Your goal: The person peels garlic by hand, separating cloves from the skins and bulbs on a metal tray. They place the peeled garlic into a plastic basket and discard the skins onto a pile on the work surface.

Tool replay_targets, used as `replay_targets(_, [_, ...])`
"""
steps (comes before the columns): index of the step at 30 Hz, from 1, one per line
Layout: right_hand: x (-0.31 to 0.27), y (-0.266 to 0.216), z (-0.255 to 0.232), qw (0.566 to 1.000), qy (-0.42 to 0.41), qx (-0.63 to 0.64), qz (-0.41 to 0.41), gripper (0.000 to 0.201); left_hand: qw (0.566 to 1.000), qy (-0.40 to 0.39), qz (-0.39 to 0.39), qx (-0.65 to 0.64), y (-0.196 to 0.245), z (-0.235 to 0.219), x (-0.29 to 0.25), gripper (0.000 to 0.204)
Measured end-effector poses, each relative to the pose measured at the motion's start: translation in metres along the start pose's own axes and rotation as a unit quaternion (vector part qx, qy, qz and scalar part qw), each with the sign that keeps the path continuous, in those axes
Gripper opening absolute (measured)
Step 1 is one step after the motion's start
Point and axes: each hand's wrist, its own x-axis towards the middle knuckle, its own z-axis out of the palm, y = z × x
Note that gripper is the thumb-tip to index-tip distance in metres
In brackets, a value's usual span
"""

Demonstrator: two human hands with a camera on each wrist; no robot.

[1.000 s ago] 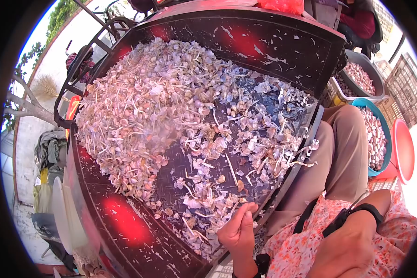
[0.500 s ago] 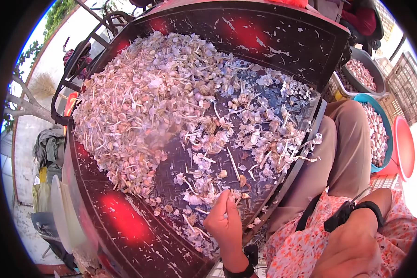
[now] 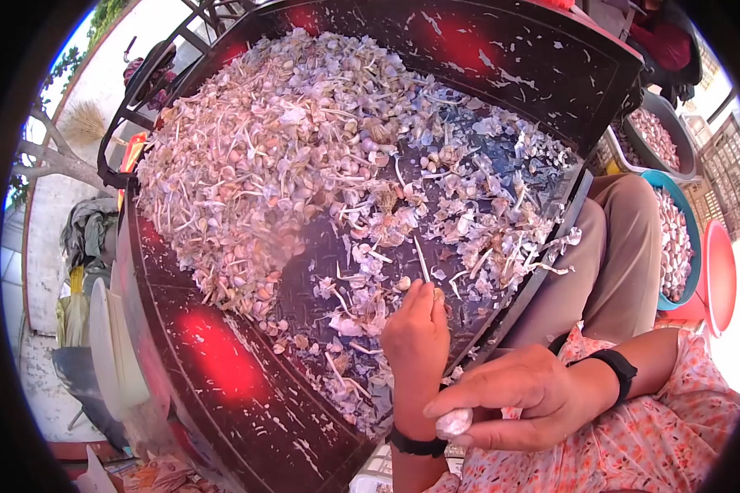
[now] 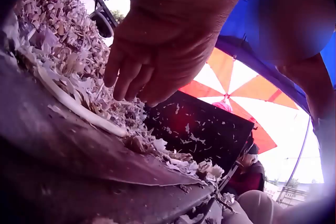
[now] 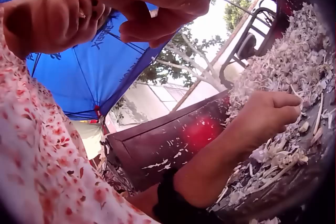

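Observation:
My left hand [image 3: 418, 333] reaches over the near part of the cart bed, its fingertips bunched together and bent down at the loose garlic skins [image 3: 366, 304]. In the left wrist view its fingers [image 4: 126, 79] hang curled above the scraps; I cannot tell whether they pinch anything. My right hand [image 3: 522, 398] is raised in front of the flowered clothing, pinching a whitish-pink garlic clove [image 3: 454, 422] between thumb and forefinger. A large heap of garlic cloves, skins and stalks [image 3: 255, 156] fills the bed's far left.
The bed has a dark scratched side wall [image 3: 485, 62]. To the right stand a teal basin of garlic [image 3: 672, 242], a grey tub [image 3: 654, 140] with more, and a red basin [image 3: 721, 279]. Knees [image 3: 625, 238] press close to the bed's edge.
My right hand has come up from the lap, bringing the garlic clove into view. The left hand has moved forward over the bed, fingertips now lower at the scraps.

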Motion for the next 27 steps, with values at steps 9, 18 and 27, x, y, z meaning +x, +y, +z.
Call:
replay_targets(9, [-0.001,0.008,0.075,0.942,-0.277,-0.186,0.044,0.032,0.993,0.02,-0.063,0.098,-0.004,0.006,-0.003,0.022])
replay_targets(18, [-0.042,0.048,0.002,0.985,-0.099,-0.122,0.076,0.021,0.956,-0.112,0.01,0.269,-0.029,0.014,0.036,0.015])
replay_targets(27, [-0.029,0.076,-0.05,0.935,0.234,0.022,0.265,0.035,0.992,-0.078,-0.01,-0.103,0.029,-0.014,0.014,0.017])
